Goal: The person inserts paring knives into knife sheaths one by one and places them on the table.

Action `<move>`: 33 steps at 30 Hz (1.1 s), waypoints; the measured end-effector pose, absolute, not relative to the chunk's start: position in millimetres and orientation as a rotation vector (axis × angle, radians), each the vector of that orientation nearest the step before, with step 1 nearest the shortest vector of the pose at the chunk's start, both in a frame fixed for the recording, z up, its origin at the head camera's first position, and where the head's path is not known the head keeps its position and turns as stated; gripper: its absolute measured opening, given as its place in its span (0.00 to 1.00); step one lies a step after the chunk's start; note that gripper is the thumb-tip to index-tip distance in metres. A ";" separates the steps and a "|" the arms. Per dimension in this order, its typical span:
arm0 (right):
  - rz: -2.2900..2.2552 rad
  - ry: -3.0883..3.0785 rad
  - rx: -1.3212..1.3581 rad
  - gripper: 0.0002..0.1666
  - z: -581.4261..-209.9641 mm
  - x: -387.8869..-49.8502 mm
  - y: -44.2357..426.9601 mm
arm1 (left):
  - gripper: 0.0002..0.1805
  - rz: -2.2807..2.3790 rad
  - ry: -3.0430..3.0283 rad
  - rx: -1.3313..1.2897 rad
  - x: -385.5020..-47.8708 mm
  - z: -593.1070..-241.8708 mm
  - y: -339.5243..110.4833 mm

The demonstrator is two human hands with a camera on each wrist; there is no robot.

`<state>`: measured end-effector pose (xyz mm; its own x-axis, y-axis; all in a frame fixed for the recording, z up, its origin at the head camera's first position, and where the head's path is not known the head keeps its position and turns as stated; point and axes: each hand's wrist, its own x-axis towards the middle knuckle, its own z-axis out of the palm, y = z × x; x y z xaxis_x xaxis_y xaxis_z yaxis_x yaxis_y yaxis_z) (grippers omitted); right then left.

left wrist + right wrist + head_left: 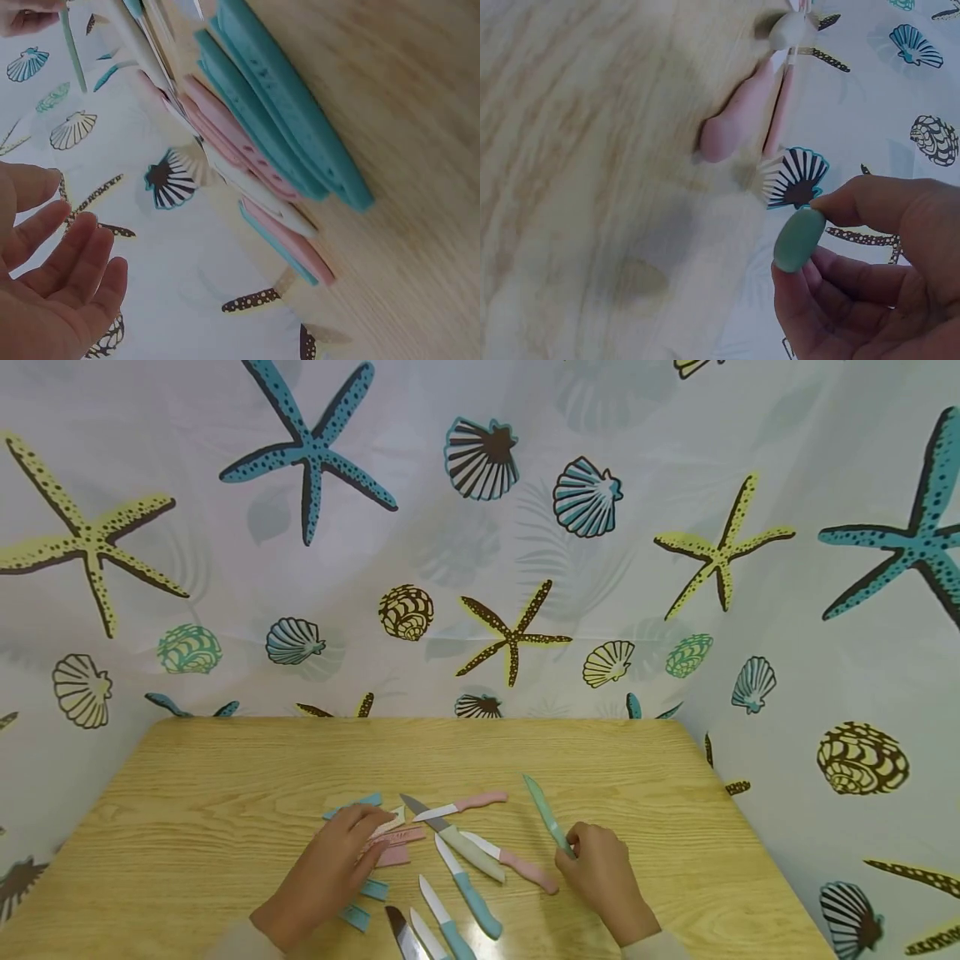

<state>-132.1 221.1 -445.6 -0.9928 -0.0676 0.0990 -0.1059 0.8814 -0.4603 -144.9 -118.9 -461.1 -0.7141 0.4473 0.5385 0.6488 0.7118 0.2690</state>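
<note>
My right hand [600, 868] pinches the handle end of a green knife [546, 810], which points up and away above the table; its blade part looks green too, perhaps sheathed. In the right wrist view the rounded green handle end [800, 238] sits between thumb and fingers. My left hand [330, 864] hovers over or rests by several blade sheaths, its fingers loosely bent and nothing seen in them. Pink sheaths [401, 836], a cream sheath [396, 818] and blue sheaths [289, 105] lie around it, partly hidden by the hand.
Between the hands lie bare-bladed knives: a cream-handled knife [474, 855] with a grey blade, pink-handled knives [529, 870] and blue-handled knives [477, 903]. A dark blade [402, 931] shows at the bottom edge. A patterned cloth [420, 543] surrounds the wooden table [247, 760].
</note>
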 end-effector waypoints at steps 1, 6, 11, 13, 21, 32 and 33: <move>0.743 -2.986 0.096 0.09 -447.6 -131.4 223.0 | 0.18 -0.622 -2.490 -0.829 -149.6 -461.1 -122.2; 0.729 -3.068 -0.010 0.10 -457.3 -127.9 230.7 | 0.14 -0.606 -2.603 -0.732 -170.3 -456.2 -136.9; 0.787 -3.097 -0.050 0.07 -466.3 -125.6 232.6 | 0.14 -0.547 -2.618 -0.687 -185.8 -453.3 -145.1; 0.825 -3.093 -0.071 0.10 -469.6 -124.7 232.3 | 0.13 -0.555 -2.631 -0.675 -189.4 -453.4 -146.7; 0.808 -3.084 -0.092 0.17 -475.3 -123.3 231.8 | 0.11 -0.570 -2.710 -0.607 -196.5 -456.8 -148.0; 0.628 -3.044 -0.026 0.20 -462.2 -114.0 224.8 | 0.11 -0.614 -2.847 -0.470 -206.0 -464.6 -153.4; 0.607 -3.031 -0.031 0.22 -458.7 -112.4 223.4 | 0.11 -0.617 -2.860 -0.462 -206.9 -465.4 -153.5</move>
<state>-112.4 223.4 -458.7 -0.9986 0.0296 0.0449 0.0100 0.9227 -0.3853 -206.9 -153.5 -465.4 -0.9357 0.2618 0.2365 0.3360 0.8656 0.3713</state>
